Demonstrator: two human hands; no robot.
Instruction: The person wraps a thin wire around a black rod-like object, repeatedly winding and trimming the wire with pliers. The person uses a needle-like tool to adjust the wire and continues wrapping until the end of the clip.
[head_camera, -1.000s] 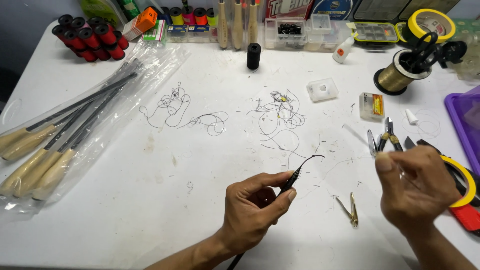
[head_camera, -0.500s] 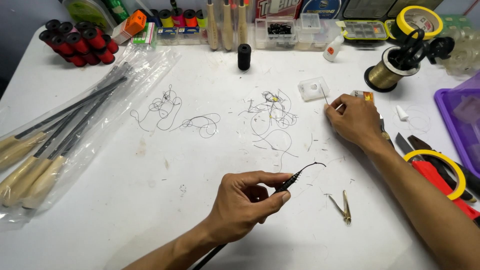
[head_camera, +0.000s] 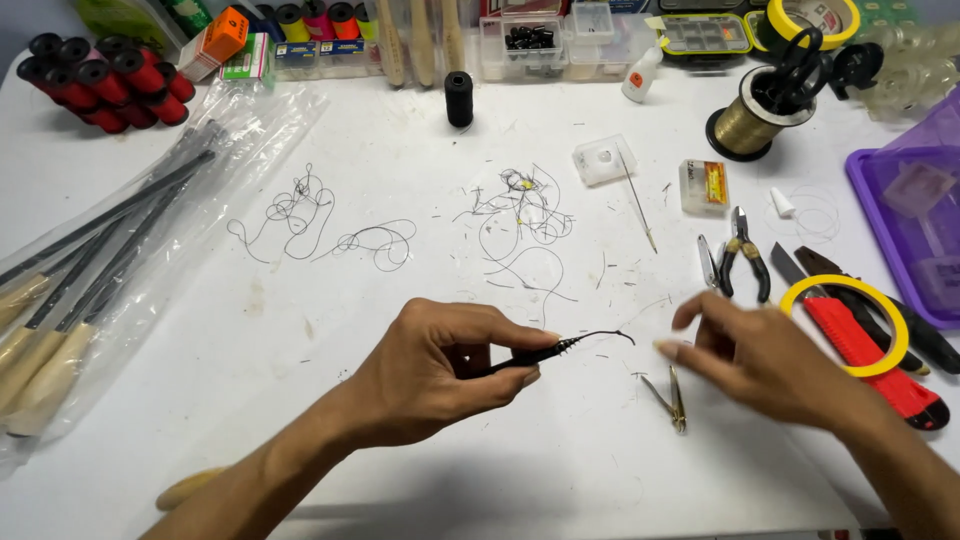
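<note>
My left hand (head_camera: 440, 370) pinches a thin black rod (head_camera: 570, 345) between thumb and fingers; its curved tip points right, above the white table (head_camera: 400, 150). My right hand (head_camera: 770, 365) hovers just right of that tip, fingers apart and slightly blurred, with nothing visible in it. Small metal tweezers (head_camera: 672, 395) lie on the table between the hands. A long needle tool (head_camera: 637, 200) rests beside a small clear box (head_camera: 603, 160) further back.
Black thread tangles (head_camera: 520, 210) lie mid-table. Pliers (head_camera: 745, 255), a red utility knife (head_camera: 865, 355) and a yellow tape ring (head_camera: 845, 283) sit right. A gold thread spool (head_camera: 745, 125), purple tray (head_camera: 870, 200), black spool (head_camera: 458, 98), red spools (head_camera: 110, 85) and bagged wooden-handled rods (head_camera: 100, 260) surround.
My right hand reached back to the small clear box, then came back close to the rod tip. The needle tool now lies by that box. My left hand kept holding the rod.
</note>
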